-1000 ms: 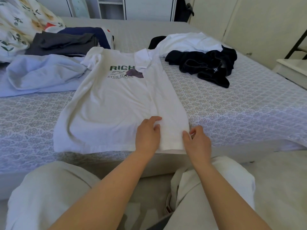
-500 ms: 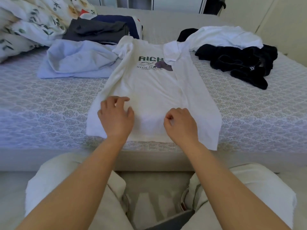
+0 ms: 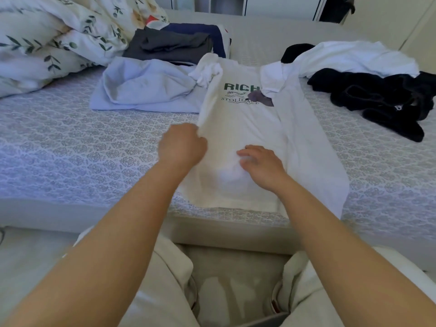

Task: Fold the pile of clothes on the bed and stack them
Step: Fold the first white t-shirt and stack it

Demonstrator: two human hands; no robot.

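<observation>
Nearest the camera, the person's knees in pale trousers sit against the edge of the bed with its grey-patterned quilted cover. Both bare arms reach forward over that edge. The left hand is at the left side edge of the white cotton T-shirt with green lettering, fingers curled round that edge and gripping it, the picture a little blurred there. Just to its right, the right hand lies on the lower middle of the shirt, fingers loosely spread and pressing the cloth flat, holding nothing. The shirt stretches away from both hands, its right side folded in over the print, its hem just nearer than the wrists. Beyond the left hand lies a crumpled pale lilac garment, touching the shirt's shoulder. Behind that, a folded stack of dark grey and navy clothes. Far right of the right hand, a heap of black and white clothes. Far left, a leaf-print duvet.
</observation>
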